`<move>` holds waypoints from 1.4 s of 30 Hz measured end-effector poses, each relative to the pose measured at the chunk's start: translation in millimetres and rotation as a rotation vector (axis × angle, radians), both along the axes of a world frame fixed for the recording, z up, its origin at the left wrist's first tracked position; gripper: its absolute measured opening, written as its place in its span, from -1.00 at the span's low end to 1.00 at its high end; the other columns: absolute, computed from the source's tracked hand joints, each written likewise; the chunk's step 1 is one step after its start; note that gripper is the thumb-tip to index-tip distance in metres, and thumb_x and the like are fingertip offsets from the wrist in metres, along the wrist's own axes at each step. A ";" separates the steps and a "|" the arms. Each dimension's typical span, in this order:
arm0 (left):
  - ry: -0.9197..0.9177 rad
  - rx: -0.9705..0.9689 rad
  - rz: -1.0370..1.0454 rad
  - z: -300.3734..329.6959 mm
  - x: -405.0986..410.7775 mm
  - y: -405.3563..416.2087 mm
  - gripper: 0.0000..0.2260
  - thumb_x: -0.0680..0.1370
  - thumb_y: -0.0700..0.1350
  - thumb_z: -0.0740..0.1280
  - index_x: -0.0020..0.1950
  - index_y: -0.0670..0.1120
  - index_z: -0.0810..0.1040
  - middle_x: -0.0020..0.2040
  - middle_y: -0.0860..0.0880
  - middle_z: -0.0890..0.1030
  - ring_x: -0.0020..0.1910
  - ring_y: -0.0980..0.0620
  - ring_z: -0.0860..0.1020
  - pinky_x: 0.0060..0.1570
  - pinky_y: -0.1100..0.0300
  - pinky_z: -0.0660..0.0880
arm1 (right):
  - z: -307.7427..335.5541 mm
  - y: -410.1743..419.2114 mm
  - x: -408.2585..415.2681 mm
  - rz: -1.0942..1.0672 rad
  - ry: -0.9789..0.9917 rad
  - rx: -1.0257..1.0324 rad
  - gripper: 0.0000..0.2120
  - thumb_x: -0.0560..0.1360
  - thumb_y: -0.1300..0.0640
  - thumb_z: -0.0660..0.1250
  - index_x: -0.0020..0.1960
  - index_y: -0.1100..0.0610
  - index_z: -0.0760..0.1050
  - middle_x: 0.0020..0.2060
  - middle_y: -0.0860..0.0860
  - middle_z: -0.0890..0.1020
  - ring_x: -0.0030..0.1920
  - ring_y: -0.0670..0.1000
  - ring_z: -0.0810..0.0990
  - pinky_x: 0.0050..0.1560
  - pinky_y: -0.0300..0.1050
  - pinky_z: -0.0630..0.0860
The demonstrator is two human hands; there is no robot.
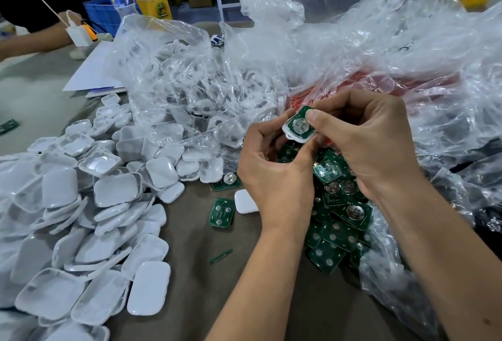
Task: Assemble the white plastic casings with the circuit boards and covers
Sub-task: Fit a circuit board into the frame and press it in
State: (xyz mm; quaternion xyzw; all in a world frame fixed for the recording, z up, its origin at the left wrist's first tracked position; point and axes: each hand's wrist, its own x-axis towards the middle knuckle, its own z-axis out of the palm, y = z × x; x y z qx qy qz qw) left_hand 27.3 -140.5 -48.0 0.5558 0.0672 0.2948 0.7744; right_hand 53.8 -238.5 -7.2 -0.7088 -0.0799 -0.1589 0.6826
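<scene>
Both hands up over the pile of green boards (336, 204): left hand (274, 175) cradles a white casing (296, 134), right hand (364, 139) pinches it, thumb pressing a board (298, 123) inside.

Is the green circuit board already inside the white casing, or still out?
Partly in: the circuit board lies within the white casing, but its upper corner sticks out above the rim.
</scene>
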 end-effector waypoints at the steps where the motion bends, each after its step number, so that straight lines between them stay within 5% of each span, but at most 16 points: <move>1: 0.004 0.003 0.003 0.1 0.0 -0.2 -0.65 0.33 -0.30 0.64 0.01 -0.02 0.64 -0.05 0.00 0.72 -0.05 0.06 0.69 -0.06 0.22 0.59 | 0.1 -0.3 -0.4 0.000 -0.009 -0.019 -0.92 0.46 0.28 0.56 -0.16 0.15 0.69 -0.33 0.06 0.72 -0.38 0.00 0.66 -0.32 -0.17 0.59; 12: -0.005 0.041 0.014 0.0 -0.8 0.7 -0.66 0.35 -0.31 0.62 0.00 -0.04 0.63 -0.01 -0.01 0.73 0.01 0.05 0.71 0.03 0.19 0.62 | 0.4 -0.7 -2.1 -0.057 0.014 -0.167 -0.86 0.42 0.15 0.63 -0.17 0.12 0.68 -0.31 0.05 0.71 -0.30 0.07 0.69 -0.23 0.00 0.68; 26: -0.026 0.008 -0.101 -2.2 1.2 3.5 -0.66 0.35 -0.32 0.62 0.01 -0.07 0.62 -0.01 -0.06 0.74 0.00 -0.03 0.72 0.05 0.01 0.66 | 1.5 -2.6 -0.6 0.013 0.144 -0.011 -0.85 0.43 0.28 0.60 -0.10 0.23 0.63 -0.38 0.02 0.57 -0.47 -0.09 0.55 -0.46 -0.29 0.45; 31: -0.043 0.032 -0.227 -1.1 4.0 11.6 -0.66 0.35 -0.33 0.63 0.05 -0.17 0.61 -0.03 -0.10 0.74 -0.03 -0.02 0.73 -0.02 0.16 0.64 | 6.0 -8.0 -2.9 0.086 0.170 0.061 -0.89 0.43 0.35 0.56 -0.13 0.23 0.64 -0.36 0.11 0.56 -0.51 -0.11 0.51 -0.48 -0.37 0.42; 38: -0.001 -0.192 -0.462 3.1 10.7 27.6 -0.68 0.39 -0.32 0.56 0.11 -0.14 0.65 0.00 -0.16 0.74 0.01 -0.04 0.72 -0.01 0.19 0.62 | 16.8 -19.0 -2.8 0.117 0.176 0.156 -0.80 0.45 0.03 0.49 -0.15 0.16 0.60 -0.32 0.01 0.56 -0.47 -0.13 0.40 -0.54 -0.30 0.32; 42: 0.033 -0.487 -0.685 7.5 13.7 38.7 -0.52 0.41 -0.21 0.51 0.32 -0.24 0.56 0.18 -0.20 0.69 0.16 -0.04 0.67 0.08 0.18 0.61 | 14.4 -20.4 -1.1 0.140 0.137 0.150 -0.90 0.56 0.16 0.43 -0.11 0.17 0.61 -0.28 0.11 0.49 -0.41 -0.04 0.31 -0.55 -0.27 0.26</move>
